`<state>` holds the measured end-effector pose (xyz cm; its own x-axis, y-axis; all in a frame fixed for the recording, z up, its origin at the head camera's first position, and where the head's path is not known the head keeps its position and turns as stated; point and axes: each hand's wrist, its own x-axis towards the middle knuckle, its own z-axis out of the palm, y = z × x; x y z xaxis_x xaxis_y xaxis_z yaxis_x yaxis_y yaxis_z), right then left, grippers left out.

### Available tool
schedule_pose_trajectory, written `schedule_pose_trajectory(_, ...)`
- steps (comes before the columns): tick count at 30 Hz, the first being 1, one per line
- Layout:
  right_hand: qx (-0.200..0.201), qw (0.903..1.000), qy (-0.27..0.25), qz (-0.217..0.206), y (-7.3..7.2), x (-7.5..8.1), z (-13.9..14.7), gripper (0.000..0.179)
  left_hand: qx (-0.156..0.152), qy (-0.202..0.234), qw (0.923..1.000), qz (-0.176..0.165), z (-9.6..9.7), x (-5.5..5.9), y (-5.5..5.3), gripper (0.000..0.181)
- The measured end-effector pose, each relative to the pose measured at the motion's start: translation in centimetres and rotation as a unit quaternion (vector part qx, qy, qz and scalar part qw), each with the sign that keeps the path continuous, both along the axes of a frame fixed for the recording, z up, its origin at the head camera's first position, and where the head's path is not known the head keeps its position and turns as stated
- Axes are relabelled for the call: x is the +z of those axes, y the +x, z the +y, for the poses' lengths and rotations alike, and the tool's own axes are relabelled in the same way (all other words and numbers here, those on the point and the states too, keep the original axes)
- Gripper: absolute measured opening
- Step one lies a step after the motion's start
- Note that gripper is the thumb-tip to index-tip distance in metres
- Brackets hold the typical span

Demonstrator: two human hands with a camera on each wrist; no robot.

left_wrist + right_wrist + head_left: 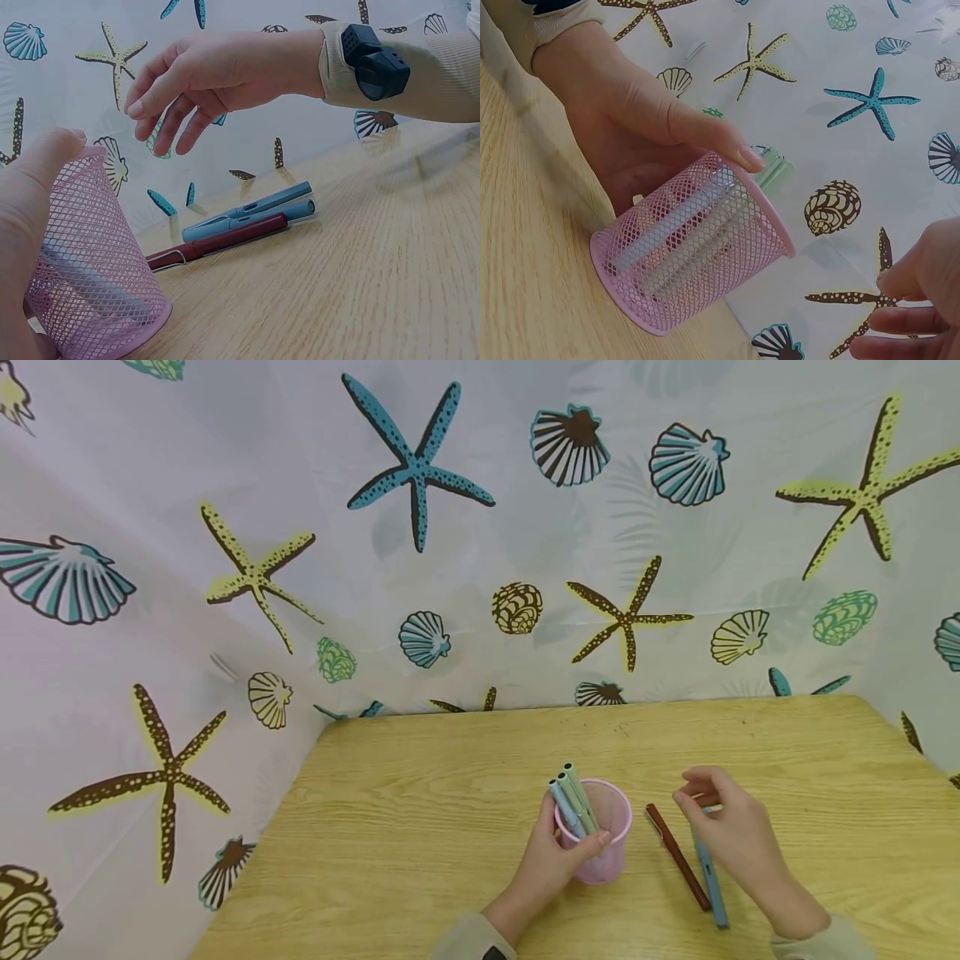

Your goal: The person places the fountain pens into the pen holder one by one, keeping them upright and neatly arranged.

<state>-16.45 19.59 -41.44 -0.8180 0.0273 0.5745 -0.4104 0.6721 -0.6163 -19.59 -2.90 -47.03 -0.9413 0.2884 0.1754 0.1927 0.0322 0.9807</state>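
My left hand [551,858] grips a pink mesh pen cup [611,852], thumb over the rim and fingers round its side. Inside it lean a light blue pen [567,810] and pale green pens [579,797], their ends sticking out above the rim. To the right of the cup a dark red pen [678,857] lies on the table. Beside it are two blue pens [277,199], seen in the left wrist view; in the head view my right hand [731,835] partly covers them. That hand hovers above the pens, fingers loosely bent, holding nothing.
The wooden table [420,810] meets a hanging white cloth [480,543] printed with starfish and shells at its back and sides. A dark device [379,64] is strapped on the right wrist, over the sleeve.
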Motion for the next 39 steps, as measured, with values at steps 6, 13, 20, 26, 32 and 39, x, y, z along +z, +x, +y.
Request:
schedule_pose_trajectory(6, -0.024, 0.9993, -0.007, -0.026, 0.0, -0.3, 1.0, 0.023, -0.002, 0.004, 1.0, 0.001, 0.0, -0.2, 0.0, 0.079)
schedule_pose_trajectory(13, -0.026, 0.9991, -0.002, -0.033, -0.1, -0.5, 2.4, 0.024, -0.001, -0.004, 1.0, 0.001, 0.1, 0.2, -0.1, 0.079)
schedule_pose_trajectory(20, -0.029, 0.9984, 0.008, -0.047, -0.3, -0.9, 3.1, 0.023, 0.003, -0.01, 0.9999, -0.009, -0.1, 0.1, -0.1, 0.08)
schedule_pose_trajectory(26, -0.034, 0.9958, 0.025, -0.081, -0.2, -1.3, 3.6, 0.023, 0.001, -0.017, 0.9998, -0.01, -0.2, 0.0, -0.1, 0.08)
schedule_pose_trajectory(32, -0.038, 0.992, 0.038, -0.114, -0.3, -1.6, 4.2, 0.021, 0.001, -0.016, 0.9998, -0.015, -0.2, 0.0, -0.1, 0.08)
schedule_pose_trajectory(39, -0.032, 0.9835, 0.043, -0.173, -0.5, -2.1, 4.9, 0.025, -0.004, -0.025, 0.9996, -0.015, -0.4, 0.3, -0.1, 0.078)
